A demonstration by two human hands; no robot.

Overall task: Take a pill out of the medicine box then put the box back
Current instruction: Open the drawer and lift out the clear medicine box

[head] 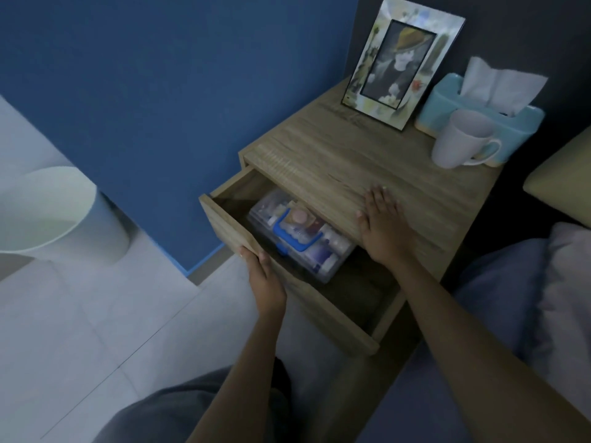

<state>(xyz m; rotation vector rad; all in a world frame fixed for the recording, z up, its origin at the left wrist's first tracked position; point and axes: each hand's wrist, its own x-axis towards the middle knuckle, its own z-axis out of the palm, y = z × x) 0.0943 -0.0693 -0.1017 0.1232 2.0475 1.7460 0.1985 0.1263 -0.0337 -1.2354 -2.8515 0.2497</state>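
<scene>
1. One view, head cam: left hand (pixel 263 276) grips the drawer front (pixel 228 227); drawer open. Right hand (pixel 382 219) lies flat, released, on the nightstand top (pixel 335 161).
2. Medicine box (pixel 300 233) lies in the drawer, part under the top.
3. Suggest: pull drawer further, brace the top, lift box by its blue handle (pixel 295 231).

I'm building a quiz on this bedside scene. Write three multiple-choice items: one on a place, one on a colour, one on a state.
1. Where is the medicine box?
A. on the nightstand top
B. in the drawer
C. on the floor

2. What colour is the box's handle?
A. blue
B. red
C. green

3. How is the drawer?
A. shut
B. removed
C. pulled open

Answers: 1 B, it lies inside the drawer. 2 A, the handle is plainly blue. 3 C, the left hand grips its front and the inside shows; the right hand lies flat on the nightstand top.
</scene>
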